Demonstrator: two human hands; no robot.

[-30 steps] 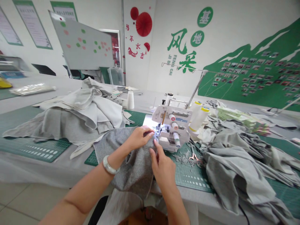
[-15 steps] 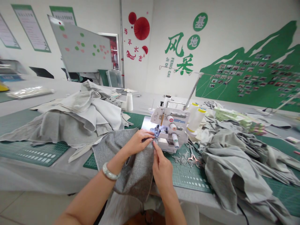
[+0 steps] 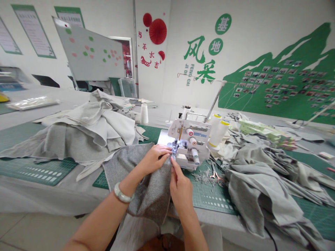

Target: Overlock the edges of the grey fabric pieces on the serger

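A grey piece of fabric point(image 3: 154, 195) runs up to the needle area of a white overlock sewing machine point(image 3: 188, 141), whose lamp is lit, and hangs over the table's front edge. My left hand point(image 3: 156, 157), below a pale bangle point(image 3: 123, 192), lies on the fabric with its fingers stretched toward the presser foot point(image 3: 175, 146). Just to the right, my right hand point(image 3: 181, 184) pinches the fabric's edge between thumb and forefinger, close in front of the machine. Its other fingers are curled under and partly hidden.
Grey and white cloth pieces point(image 3: 86, 129) are heaped on the left, with more grey cloth point(image 3: 267, 195) on the right. Scissors point(image 3: 216, 177) lie beside thread scraps point(image 3: 204, 176) on a green cutting mat point(image 3: 214, 200). Thread cones point(image 3: 219, 134) stand behind the machine.
Both hands keep nearly the same place at the machine. The whole view has shifted very slightly; no clear movement of the fabric shows.
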